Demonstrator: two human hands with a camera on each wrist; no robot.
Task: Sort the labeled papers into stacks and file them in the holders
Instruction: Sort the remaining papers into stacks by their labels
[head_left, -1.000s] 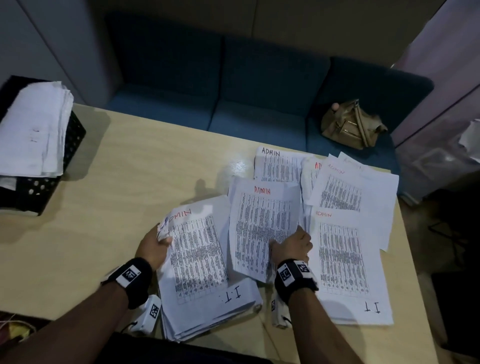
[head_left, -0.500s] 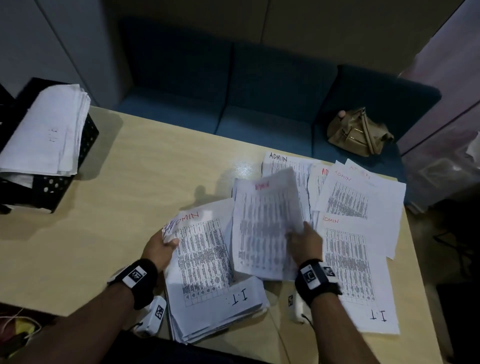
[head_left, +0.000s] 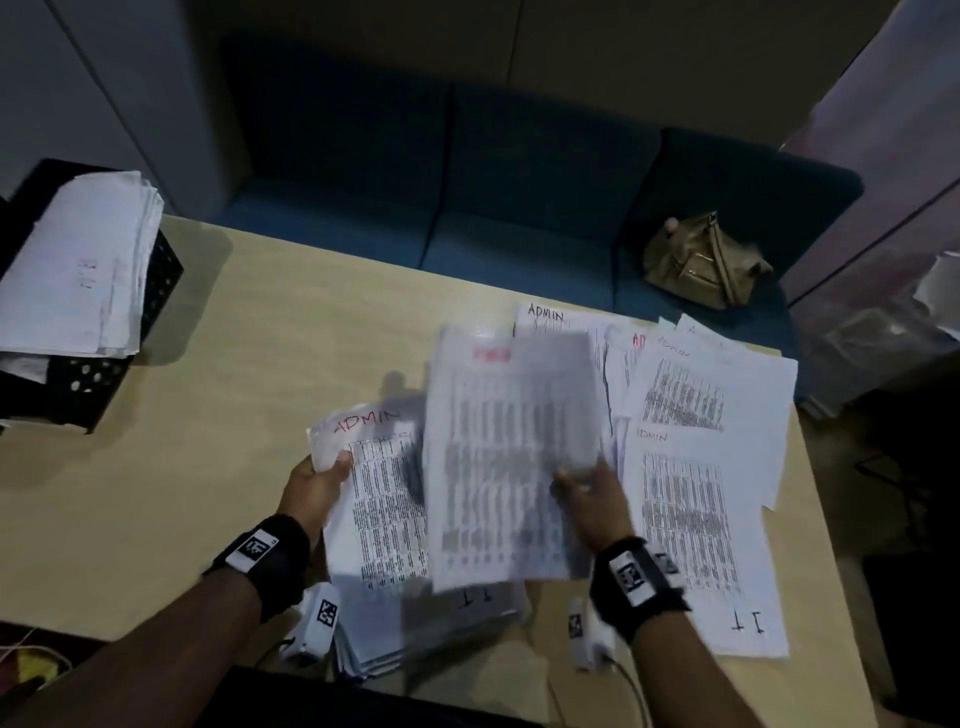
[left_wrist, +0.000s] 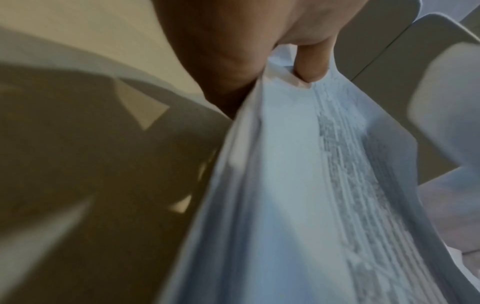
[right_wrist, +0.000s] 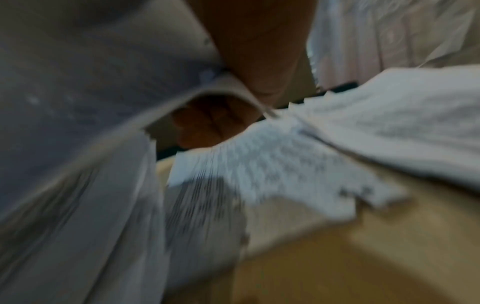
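My left hand (head_left: 319, 480) grips the left edge of a stack of printed sheets (head_left: 387, 512) whose top sheet reads ADMIN in red; the left wrist view shows my thumb (left_wrist: 310, 67) pinching that stack (left_wrist: 285, 185). My right hand (head_left: 587, 493) pinches the right edge of one blurred ADMIN sheet (head_left: 511, 457), lifted off the table and overlapping the stack. In the right wrist view my fingers (right_wrist: 207, 123) curl under that sheet (right_wrist: 78, 123). More ADMIN sheets (head_left: 696, 499) lie spread at the right. A black perforated holder (head_left: 88, 384) stands at the far left with papers (head_left: 78, 265) in it.
The pale wooden table (head_left: 182, 493) has bare surface between the holder and the sheets. A blue sofa (head_left: 519, 208) runs behind it, with a tan handbag (head_left: 701, 260) on its seat. The table's right edge lies close to the spread sheets.
My right hand has lifted the middle ADMIN sheet off the table and swung it left over the stack that my left hand holds. The left hand has stayed put.
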